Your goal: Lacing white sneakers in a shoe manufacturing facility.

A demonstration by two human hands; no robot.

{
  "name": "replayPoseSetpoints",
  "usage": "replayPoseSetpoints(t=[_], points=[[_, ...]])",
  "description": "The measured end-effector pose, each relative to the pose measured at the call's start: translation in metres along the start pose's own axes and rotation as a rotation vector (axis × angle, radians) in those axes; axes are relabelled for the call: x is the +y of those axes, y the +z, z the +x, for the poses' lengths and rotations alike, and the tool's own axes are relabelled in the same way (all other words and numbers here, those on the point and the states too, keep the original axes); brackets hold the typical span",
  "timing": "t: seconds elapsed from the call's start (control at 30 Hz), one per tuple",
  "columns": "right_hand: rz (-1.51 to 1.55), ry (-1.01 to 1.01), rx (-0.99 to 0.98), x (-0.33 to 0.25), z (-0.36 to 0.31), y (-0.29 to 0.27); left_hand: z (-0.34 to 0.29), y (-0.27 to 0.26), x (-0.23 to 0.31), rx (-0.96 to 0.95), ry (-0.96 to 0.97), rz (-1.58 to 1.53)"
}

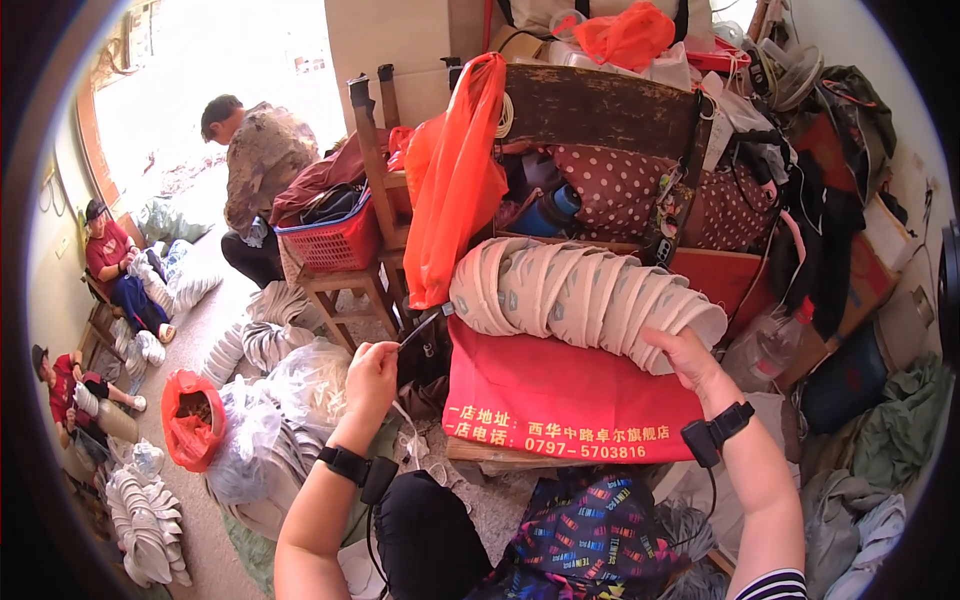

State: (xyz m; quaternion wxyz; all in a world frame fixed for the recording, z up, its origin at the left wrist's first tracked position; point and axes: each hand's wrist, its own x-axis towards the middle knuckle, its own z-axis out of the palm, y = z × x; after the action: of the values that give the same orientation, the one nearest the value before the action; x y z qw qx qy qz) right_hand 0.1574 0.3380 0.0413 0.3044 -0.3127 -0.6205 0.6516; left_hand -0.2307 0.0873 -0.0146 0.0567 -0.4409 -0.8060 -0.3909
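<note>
A long row of nested, pale cup-shaped pieces [570,290] lies on its side across a red cloth [560,385] in front of me. Its right end is at my right hand [688,358], whose fingers hold the rim of the last pieces. My left hand [372,375] is closed around a thin dark rod-like tool [421,328], which points up and right. The rod's small wider end comes close to the row's left end, beneath a hanging orange-red plastic bag [455,190]. I cannot make out whether it touches the pieces.
A wooden chair back [600,110] rises behind the row. Left of it, a red basket [335,243] sits on a stool. More stacked pale pieces [145,515] lie on the floor. Three people [265,160] sit farther left. A clear bottle [765,345] stands at right.
</note>
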Motion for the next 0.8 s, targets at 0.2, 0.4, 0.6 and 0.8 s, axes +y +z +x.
replayPoseSetpoints(t=[0.2,0.4,0.6,0.8], points=[[0.089,0.117,-0.061,-0.016,-0.003,-0.025,0.019,0.023,-0.029,-0.061,0.06,-0.383],[0.267,0.125,-0.134,-0.011,-0.001,-0.05,0.034,0.005,-0.001,-0.228,0.245,-0.416],[0.59,-0.091,-0.007,0.008,0.019,-0.022,0.043,0.012,0.027,-0.17,0.254,-0.306],[0.644,-0.074,-0.121,0.024,0.028,-0.037,0.05,0.021,0.047,-0.178,0.327,-0.327]])
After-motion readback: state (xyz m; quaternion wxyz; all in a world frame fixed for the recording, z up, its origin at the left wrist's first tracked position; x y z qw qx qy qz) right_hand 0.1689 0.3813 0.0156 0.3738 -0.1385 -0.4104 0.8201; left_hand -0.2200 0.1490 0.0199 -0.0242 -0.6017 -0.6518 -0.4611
